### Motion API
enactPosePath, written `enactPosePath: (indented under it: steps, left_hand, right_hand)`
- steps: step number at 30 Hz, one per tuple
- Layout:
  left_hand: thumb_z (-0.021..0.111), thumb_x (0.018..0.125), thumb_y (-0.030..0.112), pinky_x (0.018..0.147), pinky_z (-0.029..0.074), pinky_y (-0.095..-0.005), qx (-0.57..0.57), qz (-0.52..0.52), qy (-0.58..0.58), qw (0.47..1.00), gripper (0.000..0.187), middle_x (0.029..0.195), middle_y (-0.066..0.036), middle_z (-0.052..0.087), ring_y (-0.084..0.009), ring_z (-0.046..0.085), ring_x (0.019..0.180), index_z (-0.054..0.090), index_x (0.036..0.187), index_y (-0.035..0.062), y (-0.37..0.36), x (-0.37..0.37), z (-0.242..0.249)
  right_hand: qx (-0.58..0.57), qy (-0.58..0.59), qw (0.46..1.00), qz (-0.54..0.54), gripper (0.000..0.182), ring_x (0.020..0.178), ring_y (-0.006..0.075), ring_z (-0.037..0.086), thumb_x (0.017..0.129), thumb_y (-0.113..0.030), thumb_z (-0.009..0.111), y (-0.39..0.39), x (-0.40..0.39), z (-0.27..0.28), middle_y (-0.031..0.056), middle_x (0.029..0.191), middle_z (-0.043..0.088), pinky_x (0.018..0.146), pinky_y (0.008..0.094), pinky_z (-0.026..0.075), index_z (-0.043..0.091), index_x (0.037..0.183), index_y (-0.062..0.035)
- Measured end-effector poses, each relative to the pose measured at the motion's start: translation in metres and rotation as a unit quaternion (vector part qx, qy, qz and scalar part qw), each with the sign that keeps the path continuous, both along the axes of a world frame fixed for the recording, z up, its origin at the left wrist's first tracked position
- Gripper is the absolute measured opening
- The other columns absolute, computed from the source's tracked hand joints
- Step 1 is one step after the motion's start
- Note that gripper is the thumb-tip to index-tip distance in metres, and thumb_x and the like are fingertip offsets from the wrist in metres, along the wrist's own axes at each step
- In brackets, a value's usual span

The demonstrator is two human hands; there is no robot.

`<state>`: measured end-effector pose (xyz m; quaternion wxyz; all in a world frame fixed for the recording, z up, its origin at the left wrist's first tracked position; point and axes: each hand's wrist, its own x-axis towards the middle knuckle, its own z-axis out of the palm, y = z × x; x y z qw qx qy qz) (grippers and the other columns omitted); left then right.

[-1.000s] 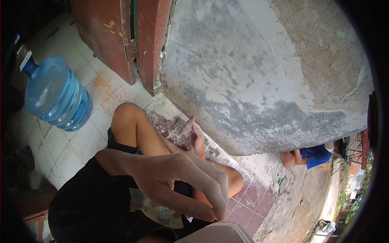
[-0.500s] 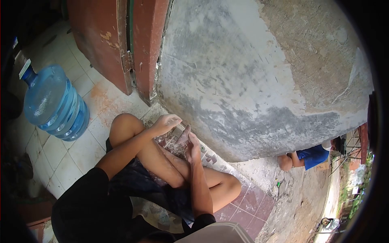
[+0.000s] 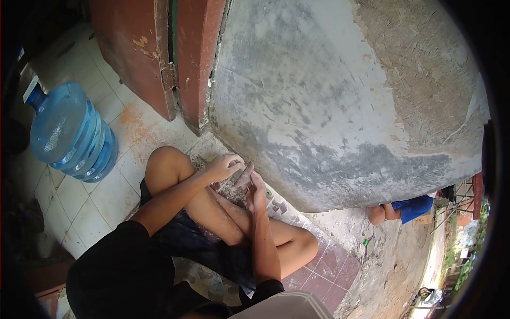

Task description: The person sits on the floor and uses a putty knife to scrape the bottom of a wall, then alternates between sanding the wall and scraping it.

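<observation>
My right hand is closed on a flat, pointed, pinkish-grey shard, its tip turned up and away from me. Close by the tip is my left hand, whose fingers are curled together in a pinch; I cannot tell what they hold. White dust coats the fingers. Both hands are in front of my crossed legs, over a floor strewn with pale powder and small fragments.
A large blue water jug stands on white tiles to the left. A rough plastered wall rises ahead, beside a worn red-brown door. Reddish tiles lie to my right. Further right is a person in blue clothing.
My left hand has come to the shard's tip, its fingers curling in from a straighter pose. The right hand keeps hold of the shard. The view has shifted slightly.
</observation>
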<state>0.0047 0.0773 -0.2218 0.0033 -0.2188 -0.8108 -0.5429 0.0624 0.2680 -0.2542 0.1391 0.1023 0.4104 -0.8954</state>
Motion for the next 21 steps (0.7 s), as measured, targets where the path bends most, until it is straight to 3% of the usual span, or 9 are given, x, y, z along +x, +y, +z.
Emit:
enactPosePath:
  steps: [2, 9, 11, 18, 20, 21]
  left_hand:
    - [0.063, 0.092, 0.021, 0.075, 0.054, -0.0372, -0.004, -0.003, 0.002, 1.0, 0.022, 0.097, -0.013, 0.07, -0.0257, 0.07, 0.086, 0.068, 0.104, 0.0031, -0.001, 0.0, 0.001]
    - [0.063, 0.092, 0.02, 0.074, 0.054, -0.0373, -0.007, -0.002, 0.003, 1.0, 0.022, 0.096, -0.014, 0.07, -0.0264, 0.07, 0.086, 0.068, 0.104, 0.0029, 0.0, 0.001, 0.0]
    - [0.062, 0.092, 0.02, 0.074, 0.054, -0.0377, 0.0, 0.0, 0.004, 1.0, 0.022, 0.096, -0.014, 0.07, -0.0269, 0.069, 0.086, 0.068, 0.104, 0.003, 0.001, 0.001, 0.0]
    - [0.062, 0.091, 0.02, 0.076, 0.053, -0.0388, -0.016, 0.004, 0.028, 0.999, 0.022, 0.095, -0.014, 0.07, -0.0297, 0.069, 0.088, 0.068, 0.104, 0.0035, 0.0, 0.001, 0.0]
    - [0.062, 0.091, 0.021, 0.077, 0.053, -0.039, -0.009, 0.002, 0.016, 1.0, 0.022, 0.096, -0.014, 0.07, -0.0307, 0.069, 0.089, 0.068, 0.103, 0.0036, 0.0, 0.001, 0.0]
    - [0.062, 0.091, 0.021, 0.077, 0.053, -0.039, -0.01, 0.002, 0.016, 1.0, 0.022, 0.096, -0.014, 0.07, -0.0307, 0.069, 0.089, 0.068, 0.103, 0.0036, 0.0, 0.001, 0.0]
  right_hand:
    - [0.034, 0.013, 0.999, -0.006, 0.036, 0.104, 0.0154, 0.062, 0.099, -0.03, 0.057, -0.001, 0.001, 0.001, 0.0015, 0.116, 0.065, 0.091, 0.0316, 0.048, 0.06, 0.127, -0.0071]
    - [0.03, 0.007, 0.999, -0.006, 0.036, 0.105, 0.0142, 0.061, 0.1, -0.03, 0.057, -0.003, 0.002, 0.007, 0.0002, 0.118, 0.065, 0.093, 0.0313, 0.047, 0.061, 0.128, -0.0087]
    - [0.008, -0.014, 1.0, -0.022, 0.014, 0.099, 0.0136, 0.063, 0.101, -0.018, 0.058, -0.002, 0.003, 0.012, -0.0013, 0.108, 0.067, 0.088, 0.0327, 0.05, 0.066, 0.111, -0.0127]
    - [0.002, -0.009, 1.0, -0.015, 0.015, 0.1, 0.0135, 0.063, 0.101, -0.019, 0.058, -0.002, 0.001, 0.007, -0.0005, 0.11, 0.067, 0.087, 0.0333, 0.05, 0.066, 0.112, -0.0122]
    - [0.026, 0.006, 1.0, -0.009, 0.033, 0.105, 0.0143, 0.062, 0.1, -0.029, 0.058, -0.002, 0.002, 0.004, 0.0005, 0.119, 0.065, 0.094, 0.032, 0.048, 0.061, 0.126, -0.0098]
    - [0.026, 0.006, 1.0, -0.009, 0.033, 0.105, 0.0143, 0.062, 0.1, -0.029, 0.058, -0.001, 0.002, 0.003, 0.0005, 0.119, 0.065, 0.094, 0.032, 0.048, 0.061, 0.126, -0.0098]
